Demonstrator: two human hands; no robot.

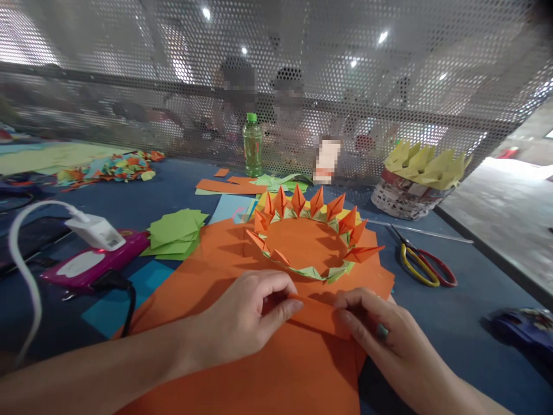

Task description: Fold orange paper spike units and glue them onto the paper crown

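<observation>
My left hand (263,314) and my right hand (371,323) pinch the two ends of a folded orange paper strip (318,316), held low over large orange paper sheets (242,374). Just beyond my hands lies a ring of folded paper (317,272), pale green along its band, with several pointed orange pieces (298,200) standing up around it. The ring has a stretch on the near side where only green shows. Scissors (425,268) with yellow and red handles rest on the table right of the sheets.
Green paper squares (175,230) and a magenta power strip (95,262) with a white charger (97,230) lie to the left. At the back stand a green bottle (253,147) and a basket (401,193) with yellow folded paper. Paper scraps (116,167) are heaped far left. A perforated metal screen (173,104) rises behind.
</observation>
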